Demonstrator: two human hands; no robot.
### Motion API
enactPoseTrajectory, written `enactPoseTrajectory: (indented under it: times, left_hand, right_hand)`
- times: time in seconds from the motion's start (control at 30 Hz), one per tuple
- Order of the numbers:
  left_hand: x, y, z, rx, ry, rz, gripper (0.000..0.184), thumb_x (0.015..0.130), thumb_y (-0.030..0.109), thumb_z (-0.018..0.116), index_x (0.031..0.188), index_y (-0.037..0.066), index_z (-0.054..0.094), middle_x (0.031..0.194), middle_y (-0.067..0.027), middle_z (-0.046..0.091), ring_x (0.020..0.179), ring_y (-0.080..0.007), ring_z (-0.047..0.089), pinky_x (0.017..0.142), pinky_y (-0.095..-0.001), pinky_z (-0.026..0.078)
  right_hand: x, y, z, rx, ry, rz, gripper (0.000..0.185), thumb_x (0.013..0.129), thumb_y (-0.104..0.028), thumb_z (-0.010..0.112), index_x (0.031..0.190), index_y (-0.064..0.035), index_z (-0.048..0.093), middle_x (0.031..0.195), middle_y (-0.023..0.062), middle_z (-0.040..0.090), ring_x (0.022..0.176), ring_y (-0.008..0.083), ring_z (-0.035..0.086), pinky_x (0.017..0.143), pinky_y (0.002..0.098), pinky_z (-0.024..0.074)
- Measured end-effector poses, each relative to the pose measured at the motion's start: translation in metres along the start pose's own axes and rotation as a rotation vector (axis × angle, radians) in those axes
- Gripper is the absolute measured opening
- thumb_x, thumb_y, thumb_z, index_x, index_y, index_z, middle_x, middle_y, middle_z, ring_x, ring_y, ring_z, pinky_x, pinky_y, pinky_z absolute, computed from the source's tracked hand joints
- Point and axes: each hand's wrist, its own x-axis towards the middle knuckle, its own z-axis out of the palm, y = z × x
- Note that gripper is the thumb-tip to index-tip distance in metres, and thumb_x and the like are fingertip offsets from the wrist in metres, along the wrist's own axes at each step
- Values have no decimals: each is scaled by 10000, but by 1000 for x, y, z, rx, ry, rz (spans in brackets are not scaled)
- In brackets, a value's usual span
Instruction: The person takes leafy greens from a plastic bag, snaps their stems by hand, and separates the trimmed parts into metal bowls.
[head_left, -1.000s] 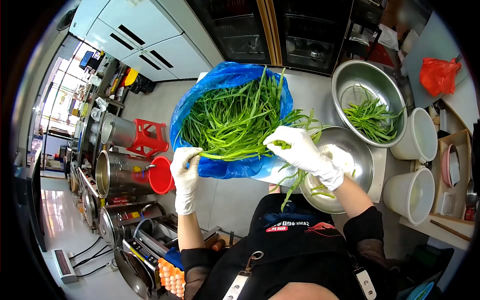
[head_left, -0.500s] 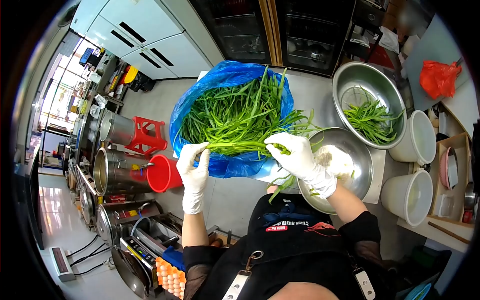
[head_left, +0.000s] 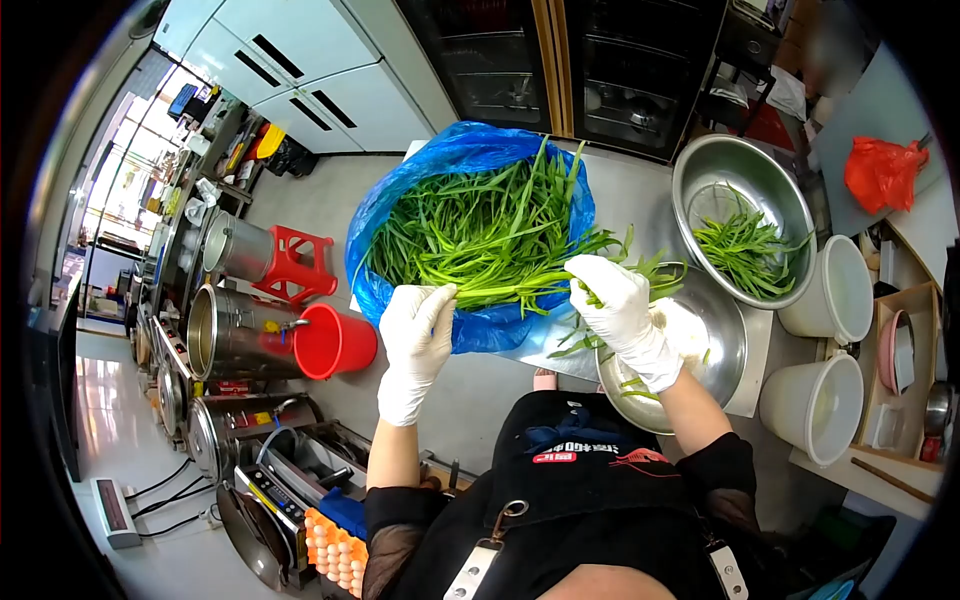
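White gloves cover both of my hands. My left hand (head_left: 416, 335) pinches the pale end of a few water spinach stems (head_left: 510, 291), stretched sideways in front of the bag. Closed around their leafy end is my right hand (head_left: 617, 305), with leaves hanging out below and beside it. Behind the hands, a large heap of water spinach (head_left: 470, 215) fills an open blue plastic bag (head_left: 375, 205). A steel bowl (head_left: 728, 345) with a whitish patch and a few green bits inside sits under my right wrist. Beyond it, a deeper steel basin (head_left: 690, 165) contains loose greens (head_left: 745, 250).
At left stand a red bucket (head_left: 335, 342), a red stool (head_left: 300, 262) and steel pots (head_left: 235, 335). Two white buckets (head_left: 815, 405) are at right, near a red plastic bag (head_left: 885, 172). An egg tray (head_left: 335, 550) lies at lower left.
Both hands have shifted slightly right with the stems between them. The leaves by my right hand have swung up and outward. The bag and bowls stay in place.
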Motion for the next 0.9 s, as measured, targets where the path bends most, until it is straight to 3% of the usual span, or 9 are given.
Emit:
enactPoseTrajectory:
  times: [0.07, 0.2, 0.23, 0.3, 0.4, 0.5, 0.57, 0.63, 0.9]
  left_hand:
    - [-6, -5, 5, 19, -27, -6, 239, 726, -50, 733, 938, 43, 678, 759, -87, 614, 693, -257, 587, 612, -338, 476]
    - [-16, -19, 14, 97, -74, -99, 152, 760, 14, 731, 896, 42, 671, 790, -94, 599, 744, -271, 578, 625, -344, 469]
    - [-24, -28, 12, 12, -112, -323, 121, 768, 36, 733, 876, 36, 677, 766, -101, 597, 722, -274, 581, 627, -345, 473]
    - [-25, -33, 12, -83, -225, -478, 90, 793, 51, 716, 872, 20, 687, 744, -89, 600, 697, -231, 594, 637, -321, 477]
    - [-13, -21, 19, -500, -334, -927, 136, 863, 91, 670, 920, -29, 699, 781, -33, 672, 694, -90, 590, 672, -240, 471]
    - [-3, -16, 29, -708, -348, -1023, 176, 871, 107, 675, 946, -50, 701, 783, -42, 688, 692, -80, 585, 668, -225, 470]
    - [-1, -17, 32, -772, -412, -1072, 196, 876, 141, 684, 978, -24, 713, 759, -33, 688, 657, -62, 551, 616, -202, 436]
    - [-2, -19, 38, -849, -450, -1097, 202, 879, 161, 687, 986, -8, 718, 753, -26, 687, 641, -49, 532, 591, -192, 415]
    - [0, -12, 40, -935, -512, -1092, 195, 875, 165, 687, 947, -15, 713, 750, -25, 686, 611, -48, 503, 559, -189, 396]
  right_hand:
    - [-1, 6, -1, 64, -30, 77, 170, 771, -35, 676, 938, -56, 699, 834, 94, 689, 717, 221, 684, 642, 303, 540]
    - [11, 39, -18, 397, -48, 542, 104, 856, -59, 633, 915, -37, 717, 823, 9, 692, 613, 70, 558, 554, 230, 447]
    - [21, 51, -36, 455, -27, 698, 112, 882, -64, 618, 910, -28, 720, 826, -16, 688, 607, 32, 508, 539, 210, 411]
    - [24, 72, -48, 423, 50, 693, 112, 898, -59, 614, 931, -20, 714, 844, -19, 693, 599, 18, 479, 527, 209, 387]
    - [39, 39, -57, 226, 212, 444, 137, 881, -43, 644, 1007, -13, 688, 842, 33, 692, 675, 78, 594, 578, 238, 477]
    - [48, -3, -61, -93, 206, -26, 191, 831, -9, 669, 1022, -19, 677, 865, 93, 680, 717, 164, 656, 626, 280, 532]
    - [42, -20, -50, -130, 82, -140, 257, 765, -3, 695, 1019, -38, 675, 903, 117, 669, 734, 231, 670, 630, 312, 552]
    - [29, -23, -31, -204, -36, -262, 310, 723, -40, 699, 1031, -52, 666, 952, 86, 649, 764, 229, 659, 621, 316, 548]
    - [13, -15, 11, -273, -195, -280, 336, 721, -93, 692, 1055, -66, 667, 1011, 65, 635, 785, 227, 645, 623, 335, 526]
